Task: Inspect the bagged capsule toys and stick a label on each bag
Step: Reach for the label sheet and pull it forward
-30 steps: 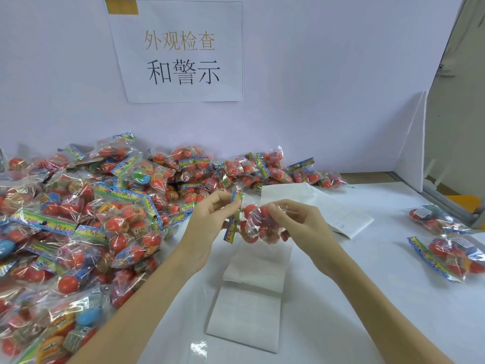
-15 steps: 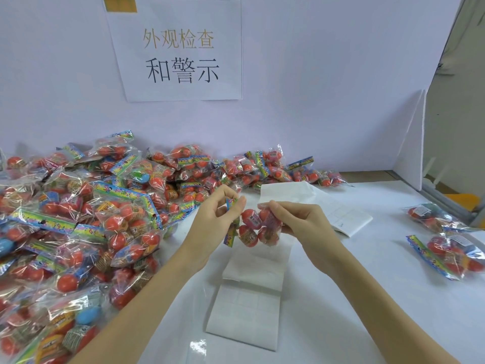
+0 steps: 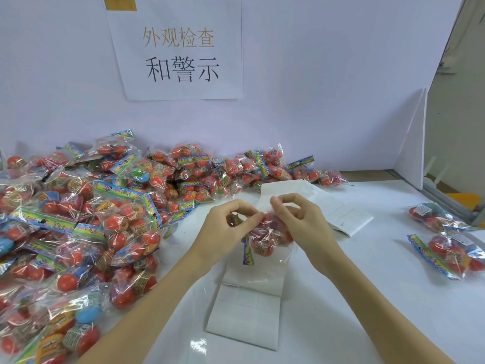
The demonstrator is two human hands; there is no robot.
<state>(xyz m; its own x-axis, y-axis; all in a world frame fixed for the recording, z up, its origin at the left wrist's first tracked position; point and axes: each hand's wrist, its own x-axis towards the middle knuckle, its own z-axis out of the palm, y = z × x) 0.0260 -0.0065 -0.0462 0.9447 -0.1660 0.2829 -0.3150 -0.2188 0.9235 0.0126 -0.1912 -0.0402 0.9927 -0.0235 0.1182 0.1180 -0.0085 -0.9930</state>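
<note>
Above the label sheet (image 3: 249,311), bag (image 3: 267,240) pinched by left hand (image 3: 225,227) fingers, right hand (image 3: 304,224) fingers

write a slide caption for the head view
Both hands hold one bag of capsule toys above the label sheets.

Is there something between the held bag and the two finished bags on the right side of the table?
Nothing visible. Between the held bag and the finished bags lies only bare table; the label sheet sits farther back.
</note>
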